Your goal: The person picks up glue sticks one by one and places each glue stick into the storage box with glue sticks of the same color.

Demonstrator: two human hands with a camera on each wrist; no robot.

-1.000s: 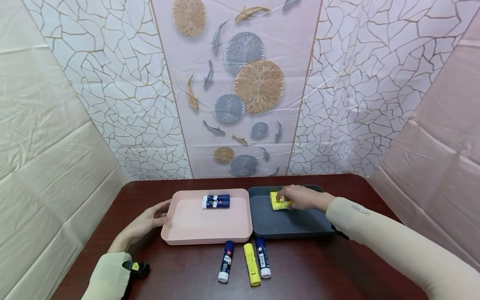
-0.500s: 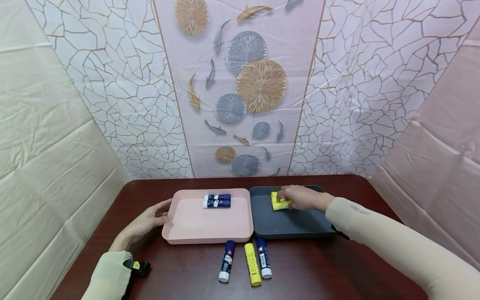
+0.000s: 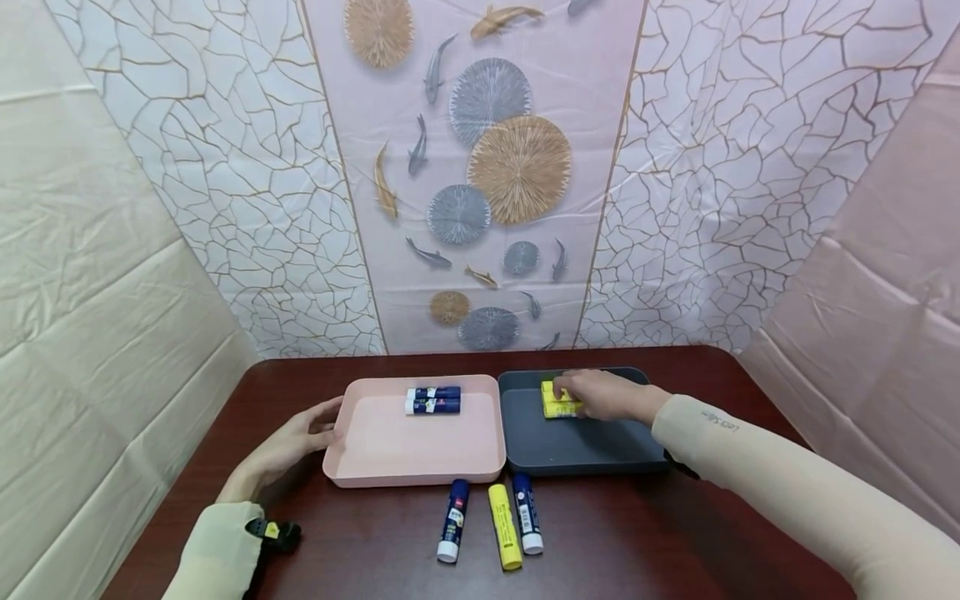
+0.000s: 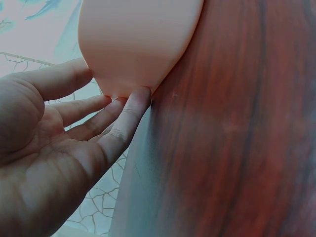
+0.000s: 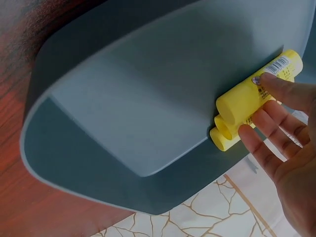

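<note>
My right hand [image 3: 600, 394] is over the back of the grey tray [image 3: 585, 454]. It pinches a yellow glue stick [image 5: 249, 98] between thumb and fingers. That stick lies against other yellow glue sticks [image 5: 223, 141] along the tray's far wall; the hand partly hides them in the head view. My left hand [image 3: 292, 442] is at the left end of the pink tray [image 3: 412, 481], its fingers extended and fingertips touching the outer wall and rim. Two blue glue sticks [image 3: 432, 406] with white ends lie side by side at the back of the pink tray.
In front of the trays lie a blue glue stick [image 3: 453, 522], a yellow glue stick [image 3: 505, 528] and another blue glue stick [image 3: 527, 514] on the dark red table [image 3: 637, 542]. The trays stand side by side. Patterned cloth [image 3: 517, 250] hangs behind the table.
The yellow glue sticks under my right hand have straightened slightly and lie closer to parallel. My left hand stays at the pink tray.
</note>
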